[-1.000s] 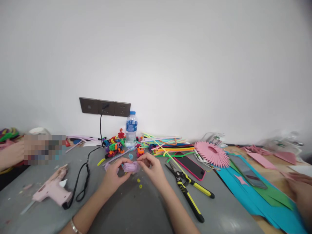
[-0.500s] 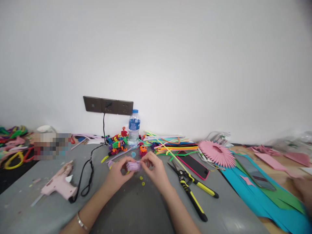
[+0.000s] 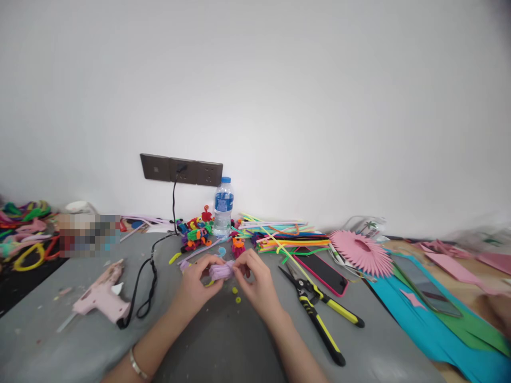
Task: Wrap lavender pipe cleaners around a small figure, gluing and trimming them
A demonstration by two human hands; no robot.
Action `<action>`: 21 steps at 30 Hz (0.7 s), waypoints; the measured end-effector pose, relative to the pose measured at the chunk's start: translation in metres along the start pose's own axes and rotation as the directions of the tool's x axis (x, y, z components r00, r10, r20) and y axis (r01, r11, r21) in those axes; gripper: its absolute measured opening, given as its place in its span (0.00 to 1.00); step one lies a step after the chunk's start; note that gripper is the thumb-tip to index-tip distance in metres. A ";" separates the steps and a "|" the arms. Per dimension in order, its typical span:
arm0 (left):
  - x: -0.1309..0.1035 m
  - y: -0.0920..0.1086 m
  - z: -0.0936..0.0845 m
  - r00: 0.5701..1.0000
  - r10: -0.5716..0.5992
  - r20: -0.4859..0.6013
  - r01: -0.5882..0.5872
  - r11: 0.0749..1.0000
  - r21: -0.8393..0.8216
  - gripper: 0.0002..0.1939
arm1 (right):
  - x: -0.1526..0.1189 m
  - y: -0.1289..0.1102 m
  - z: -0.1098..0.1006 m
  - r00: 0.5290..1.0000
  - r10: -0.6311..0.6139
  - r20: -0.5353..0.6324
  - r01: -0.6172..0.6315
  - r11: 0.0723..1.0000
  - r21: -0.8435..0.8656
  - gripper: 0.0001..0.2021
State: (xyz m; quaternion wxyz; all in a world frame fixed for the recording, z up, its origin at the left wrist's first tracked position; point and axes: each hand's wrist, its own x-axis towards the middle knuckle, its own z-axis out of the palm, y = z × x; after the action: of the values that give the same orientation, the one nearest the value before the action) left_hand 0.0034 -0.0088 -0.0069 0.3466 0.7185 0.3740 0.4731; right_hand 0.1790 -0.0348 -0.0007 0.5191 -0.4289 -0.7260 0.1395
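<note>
A small bundle of light purple pipe cleaner (image 3: 220,271) is held between both hands above the middle of the grey table (image 3: 223,340). My left hand (image 3: 198,283) wraps its fingers round the left part of the bundle. At the bundle's right end, the fingertips of my right hand (image 3: 254,275) are pinched together on it. More light purple material (image 3: 184,265) shows just left of my left hand. Two small yellow-green bits (image 3: 236,296) lie on the table below the hands.
At left lies a pink glue gun (image 3: 102,299) with a black cord. Yellow-black pruners (image 3: 319,314) and a pink-edged phone (image 3: 324,271) lie at right. Behind stand a water bottle (image 3: 223,208) and pipe cleaners (image 3: 291,242). Someone's blurred hand (image 3: 497,311) is at far right.
The whole view has shifted slightly, so the table items appear a little further right. Both hands keep their hold on the purple bundle, which looks slightly turned.
</note>
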 end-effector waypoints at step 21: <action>-0.001 0.005 0.000 0.999 -0.007 -0.043 0.007 1.000 -0.006 0.06 | -0.001 -0.003 0.003 0.996 -0.065 -0.054 0.067 0.997 0.035 0.07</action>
State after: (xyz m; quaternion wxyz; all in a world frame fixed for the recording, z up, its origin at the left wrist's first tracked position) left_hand 0.0044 -0.0118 -0.0036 0.3419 0.7058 0.3826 0.4884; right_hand 0.1753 -0.0368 -0.0011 0.5501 -0.3987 -0.7232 0.1242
